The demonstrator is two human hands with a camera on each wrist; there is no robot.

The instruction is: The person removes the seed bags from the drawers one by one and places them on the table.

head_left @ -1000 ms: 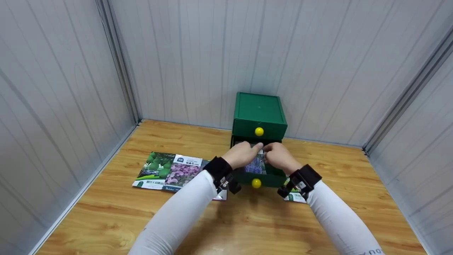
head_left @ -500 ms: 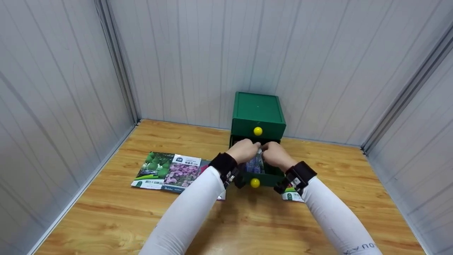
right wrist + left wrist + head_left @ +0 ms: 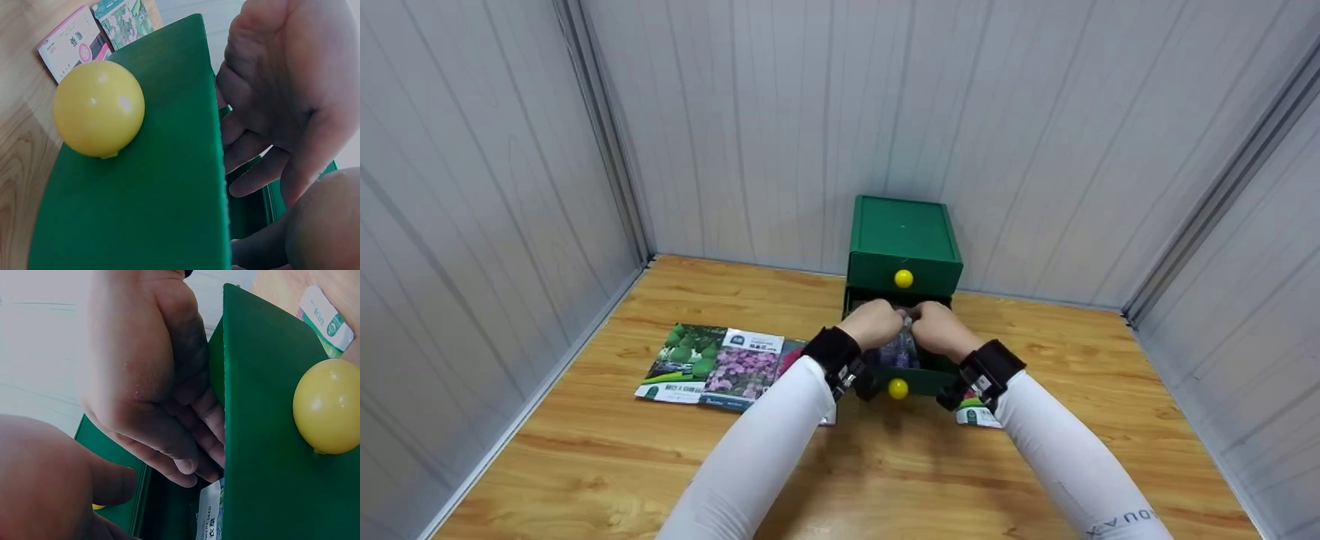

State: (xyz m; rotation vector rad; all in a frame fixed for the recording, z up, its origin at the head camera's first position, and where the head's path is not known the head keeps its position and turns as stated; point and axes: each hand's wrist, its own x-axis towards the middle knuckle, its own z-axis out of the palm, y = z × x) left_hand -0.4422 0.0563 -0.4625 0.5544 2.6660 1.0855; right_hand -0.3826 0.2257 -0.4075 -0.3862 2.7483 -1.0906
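A small green cabinet (image 3: 903, 226) stands against the back wall with its lower drawer (image 3: 926, 381) pulled out. A seed packet (image 3: 896, 354) with purple flowers lies inside, its white labelled end (image 3: 211, 514) showing in the left wrist view. My left hand (image 3: 874, 324) and right hand (image 3: 937, 330) meet over the packet's far end, fingertips down in the drawer. In the right wrist view the left hand's fingers (image 3: 261, 174) hang loosely, with gaps between them. The right hand's fingers (image 3: 163, 467) point down close to the packet in the left wrist view. Hands partly cover the packet.
Left of the cabinet lie a green seed packet (image 3: 682, 356), a pink-flowered one (image 3: 744, 367) and another partly under my left sleeve. One more packet (image 3: 979, 416) lies at the right, partly hidden. The upper drawer with its yellow knob (image 3: 904, 278) is closed. White panels enclose the table.
My hands have drawn closer together over the packet; the left thumb no longer sticks out visibly. Less of the packet's printed face shows, and it looks bent or tilted. The drawer has stayed out.
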